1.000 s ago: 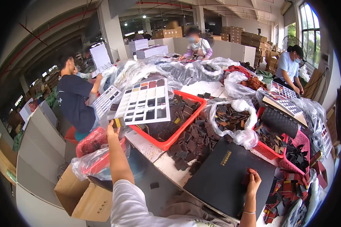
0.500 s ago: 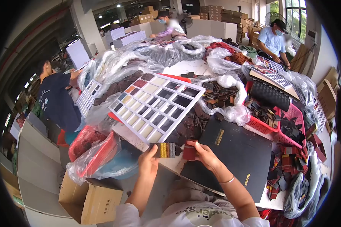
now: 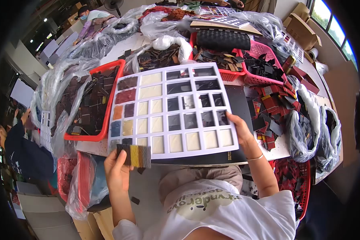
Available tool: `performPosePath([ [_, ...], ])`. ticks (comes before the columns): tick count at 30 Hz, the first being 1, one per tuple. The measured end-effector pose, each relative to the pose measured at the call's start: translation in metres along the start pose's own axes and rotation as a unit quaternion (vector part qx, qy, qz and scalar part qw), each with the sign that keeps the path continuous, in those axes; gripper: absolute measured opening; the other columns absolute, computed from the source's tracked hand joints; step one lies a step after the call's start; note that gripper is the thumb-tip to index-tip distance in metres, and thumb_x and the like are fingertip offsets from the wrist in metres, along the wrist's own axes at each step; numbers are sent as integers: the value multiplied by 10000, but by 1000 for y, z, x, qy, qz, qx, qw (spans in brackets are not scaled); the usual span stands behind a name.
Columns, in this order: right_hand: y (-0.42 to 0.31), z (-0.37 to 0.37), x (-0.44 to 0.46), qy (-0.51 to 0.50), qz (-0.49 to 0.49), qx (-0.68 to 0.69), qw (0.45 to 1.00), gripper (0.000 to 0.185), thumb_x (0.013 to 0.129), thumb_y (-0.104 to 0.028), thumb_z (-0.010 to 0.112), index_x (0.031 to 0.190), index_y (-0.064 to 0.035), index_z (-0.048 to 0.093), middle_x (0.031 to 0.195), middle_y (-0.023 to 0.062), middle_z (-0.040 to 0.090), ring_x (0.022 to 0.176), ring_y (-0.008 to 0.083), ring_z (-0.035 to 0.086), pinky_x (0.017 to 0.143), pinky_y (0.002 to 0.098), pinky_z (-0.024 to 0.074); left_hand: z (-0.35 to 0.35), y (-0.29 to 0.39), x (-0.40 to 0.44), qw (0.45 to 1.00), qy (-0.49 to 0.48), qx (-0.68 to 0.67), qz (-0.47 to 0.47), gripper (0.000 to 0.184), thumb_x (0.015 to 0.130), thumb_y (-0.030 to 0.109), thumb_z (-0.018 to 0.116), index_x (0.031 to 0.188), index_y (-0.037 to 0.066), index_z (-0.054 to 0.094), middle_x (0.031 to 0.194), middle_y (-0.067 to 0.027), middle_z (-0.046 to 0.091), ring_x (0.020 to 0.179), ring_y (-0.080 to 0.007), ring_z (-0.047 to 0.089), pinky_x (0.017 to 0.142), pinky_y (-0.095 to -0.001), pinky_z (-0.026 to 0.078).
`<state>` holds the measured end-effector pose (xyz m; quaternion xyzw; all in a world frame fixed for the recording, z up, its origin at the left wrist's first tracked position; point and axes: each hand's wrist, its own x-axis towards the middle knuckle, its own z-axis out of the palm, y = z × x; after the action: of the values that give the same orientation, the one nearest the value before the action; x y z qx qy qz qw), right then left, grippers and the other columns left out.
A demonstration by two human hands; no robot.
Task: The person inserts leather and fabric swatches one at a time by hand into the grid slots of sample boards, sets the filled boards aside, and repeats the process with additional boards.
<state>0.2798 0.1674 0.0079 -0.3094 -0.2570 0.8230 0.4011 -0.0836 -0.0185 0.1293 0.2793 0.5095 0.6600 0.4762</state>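
My left hand [image 3: 119, 168] pinches a striped swatch [image 3: 135, 156], grey, brown and yellow, just in front of the lower left corner of a white sample board [image 3: 174, 134]. At the board's right edge, my right hand [image 3: 241, 127] grips it, fingers partly hidden behind. Some of the board's windows hold brown, red, orange, blue and black pieces; others show cream backing. Beneath it lies a black folder [image 3: 239, 100], mostly covered.
A red basket [image 3: 108, 120] of dark pieces stands left of the board. Beyond are another red basket [image 3: 233, 76], a pink basket [image 3: 274, 52] and plastic bags [image 3: 96, 44]. Red pieces [image 3: 276, 100] are piled at right. A co-worker [image 3: 88, 18] is at the far left.
The view has swung right. The board is now upright before me, with my right hand on its edge; the red swatch that hand held is out of sight. My left hand still holds the striped swatch.
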Motion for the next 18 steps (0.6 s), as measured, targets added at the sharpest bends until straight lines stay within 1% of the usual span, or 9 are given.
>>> performPosePath([
  [1,-9,-19,-21,39,-10,28,999,386,990,-288,553,1140,61,616,1044,157,706,876,229,716,802,353,594,5,-2,14,999,-31,-6,9,165,966,117,590,1083,9,634,970,-61,682,777,-110,621,618,-246,457],
  [4,-22,-76,-81,100,-40,-3,994,367,978,-284,559,1104,53,636,1005,149,715,862,211,713,777,331,592,26,-17,59,997,-67,31,-3,205,953,123,605,1124,11,628,1033,-63,690,879,-106,647,687,-253,491],
  [7,-23,-99,-124,113,-18,-128,985,362,981,-280,560,1089,55,642,974,119,715,824,172,695,750,309,565,60,-46,107,994,-71,70,-38,288,914,94,663,1181,7,596,1055,-46,687,863,-83,632,647,-222,458],
  [9,-14,-103,-140,159,-24,-145,976,393,993,-308,551,1102,60,634,956,96,708,828,152,680,741,296,551,75,-78,143,988,-96,113,-42,275,891,135,708,1127,15,634,928,-26,702,759,-61,619,581,-193,427],
  [11,-15,-103,-151,209,-47,-317,924,452,1018,-366,522,1047,66,651,890,72,701,812,127,637,721,281,504,98,-102,172,983,-95,143,-71,235,884,141,717,1077,19,661,874,-17,698,686,-54,601,543,-197,425],
  [13,-24,-108,-158,232,-65,-530,813,481,1029,-387,504,1013,70,653,851,58,694,801,118,611,721,276,474,117,-123,195,975,-104,182,-68,208,882,143,718,1045,21,674,861,-13,690,645,-52,581,523,-205,430],
  [15,-37,-93,-165,320,-146,-556,753,379,1033,-285,508,1000,61,659,831,72,693,812,128,593,764,280,448,127,-141,216,969,-119,204,-66,192,868,141,730,1010,20,683,818,-9,676,640,-65,578,529,-216,444],
  [17,-53,-98,-179,374,-151,-584,705,239,997,-129,527,1135,31,640,1038,108,697,901,139,613,835,291,462,137,-153,230,964,-120,223,-79,183,855,142,744,978,19,684,814,-11,674,642,-72,581,534,-221,449],
  [18,-55,-98,-181,384,-222,-561,699,274,972,-68,526,1226,7,599,1151,110,660,963,141,612,885,297,458,143,-155,232,961,-123,237,-77,183,848,139,750,968,19,684,809,-14,674,641,-73,581,535,-224,452],
])
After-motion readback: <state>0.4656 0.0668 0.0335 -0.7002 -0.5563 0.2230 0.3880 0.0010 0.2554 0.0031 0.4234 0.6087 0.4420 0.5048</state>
